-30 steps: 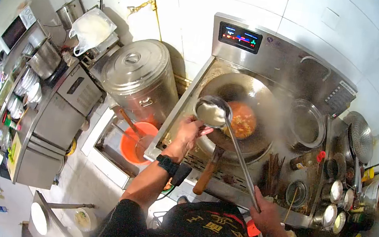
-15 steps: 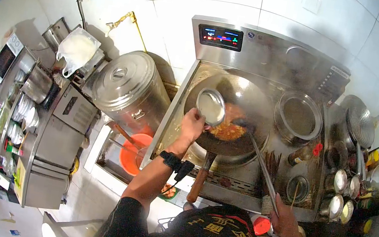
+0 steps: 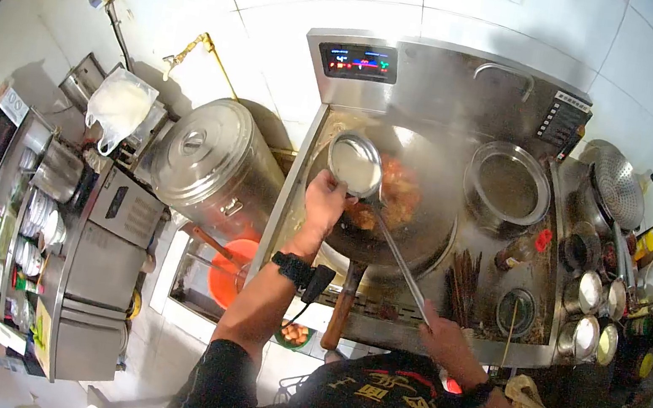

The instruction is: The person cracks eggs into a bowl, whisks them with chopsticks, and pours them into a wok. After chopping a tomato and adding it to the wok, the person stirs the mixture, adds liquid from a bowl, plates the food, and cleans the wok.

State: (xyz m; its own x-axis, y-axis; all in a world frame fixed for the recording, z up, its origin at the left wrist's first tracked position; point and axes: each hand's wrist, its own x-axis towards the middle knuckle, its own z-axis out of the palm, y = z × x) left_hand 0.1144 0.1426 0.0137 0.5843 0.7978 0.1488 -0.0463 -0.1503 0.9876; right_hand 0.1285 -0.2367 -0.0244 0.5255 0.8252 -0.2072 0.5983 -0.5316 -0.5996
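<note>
My left hand (image 3: 326, 197) grips the rim of a small metal bowl (image 3: 355, 164) with pale, whitish liquid in it, held over the left part of the wok (image 3: 425, 228). My right hand (image 3: 446, 338) is closed round the long metal handle of a ladle (image 3: 402, 263). The handle slants up left to the bowl's lower right edge; I cannot make out the ladle's head there. Reddish-orange food (image 3: 398, 191) lies in the wok, partly behind the bowl. The wok's wooden handle (image 3: 342, 309) points towards me, with neither hand on it.
A round metal pot (image 3: 509, 186) stands right of the wok, near a bottle with a red top (image 3: 520, 252). Several seasoning containers (image 3: 586, 292) and a perforated strainer (image 3: 620, 186) are further right. A large lidded steel drum (image 3: 210, 156) and an orange bucket (image 3: 230, 274) stand left.
The ladle's head has come from the food in the wok up left to the bowl. My right hand has moved left and up. The bowl stays over the wok; the view has shifted slightly.
</note>
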